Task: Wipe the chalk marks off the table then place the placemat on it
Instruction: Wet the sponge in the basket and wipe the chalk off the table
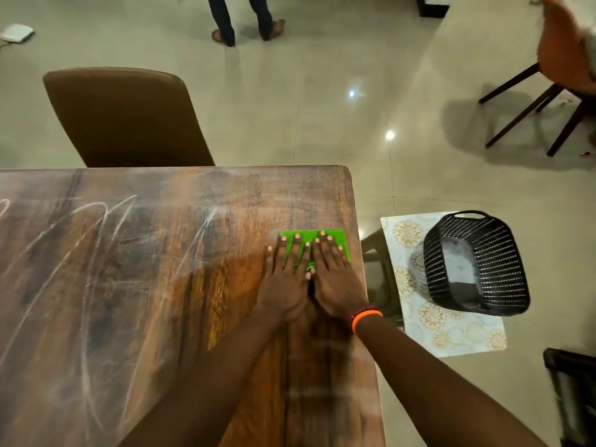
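Observation:
A green cloth (pixel 337 237) lies flat on the wooden table (pixel 161 285) near its right edge. My left hand (pixel 287 279) and my right hand (pixel 335 279) press down on it side by side, fingers spread, palms flat. White chalk marks (pixel 96 240) streak the table's left and middle parts; a fainter smear lies near the far edge. The patterned placemat (pixel 451 330) rests on a stool to the right of the table, under a black basket (pixel 474 266).
A brown chair (pixel 125 121) stands at the table's far side. An orange chair (pixel 561 79) is at the far right, and a dark object (pixel 571 391) at the right edge. A person's legs (pixel 245 17) stand on the tiled floor beyond.

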